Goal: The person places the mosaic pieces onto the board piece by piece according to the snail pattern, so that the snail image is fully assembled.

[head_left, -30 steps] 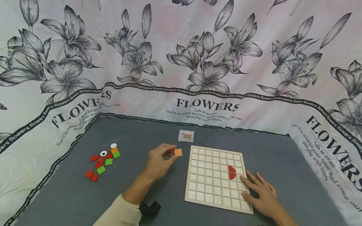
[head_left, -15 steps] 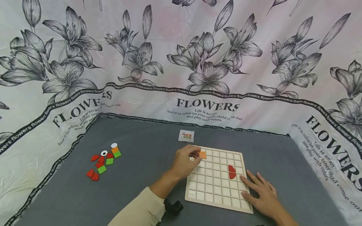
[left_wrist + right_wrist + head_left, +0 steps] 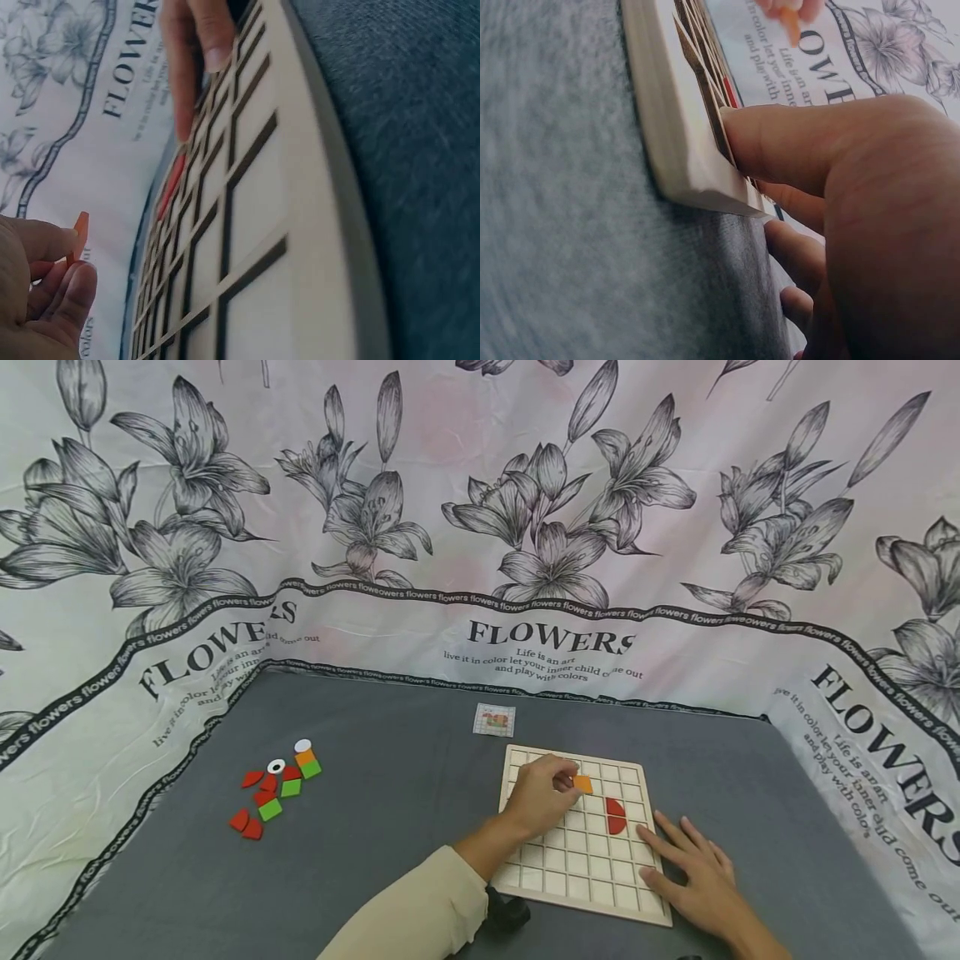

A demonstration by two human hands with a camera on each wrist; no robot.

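Between thumb and fingers my left hand pinches an orange square tile, held over the upper middle of a wooden grid board. In the left wrist view the orange tile is seen nearly edge-on, above the board's cells. Two red quarter-round tiles sit in the grid, one above the other, right of the orange tile. My right hand rests at the board's right edge, fingers spread, with thumb and index fingertip on the rim. The right wrist view shows the thumb lying on the board's edge.
Left on the grey cloth lies a loose group of tiles: red pieces, green squares, an orange one, a white disc and a black-and-white ring. A small picture card lies behind the board.
My left hand has carried the orange tile rightward, from beside the board's left edge to over its upper middle. The right hand has stayed at the board's edge.
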